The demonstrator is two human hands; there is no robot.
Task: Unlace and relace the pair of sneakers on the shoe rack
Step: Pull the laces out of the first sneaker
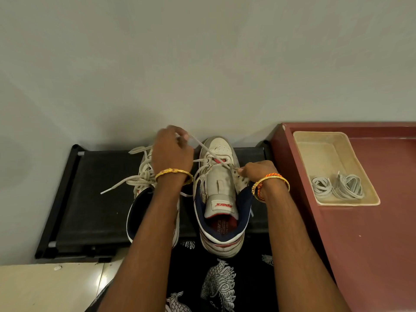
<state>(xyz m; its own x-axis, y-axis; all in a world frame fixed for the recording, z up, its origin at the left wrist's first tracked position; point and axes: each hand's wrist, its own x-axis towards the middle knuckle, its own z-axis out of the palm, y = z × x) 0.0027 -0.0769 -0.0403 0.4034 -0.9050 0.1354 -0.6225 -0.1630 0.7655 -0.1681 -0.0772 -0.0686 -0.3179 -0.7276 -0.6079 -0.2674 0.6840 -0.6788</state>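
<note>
Both of my hands are on the lace of the right sneaker (pixel 221 194), which stands on the black shoe rack (pixel 90 199) near its right edge, toe toward the wall and heel hanging a little over the front edge. My left hand (pixel 172 152) is raised above the rack's back edge, between the two toes, with fingers curled and pinching one end of the pale lace (pixel 203 147). From that hand the lace runs taut, down and to the right, across the toe of the right sneaker to the eyelets. My right hand (pixel 255 171) rests against the right side of the same sneaker, beside the tongue, its thumb and fingertips pinched on the lace where it meets the eyelets. The tongue stands pulled up and bare, with only the lowest eyelets near the toe threaded.

My left forearm crosses over the left sneaker (pixel 144 199), which stands just beside the right one, toward the middle of the rack. It is laced, with its loose lace ends spread out to the left across the rack top.

To the right of the rack stands a dark red table (pixel 371 244). A shallow cream tray (pixel 324 154) lies near its back left corner, and two coiled grey laces (pixel 337 185) lie in the tray's near end, well apart from my hands.
</note>
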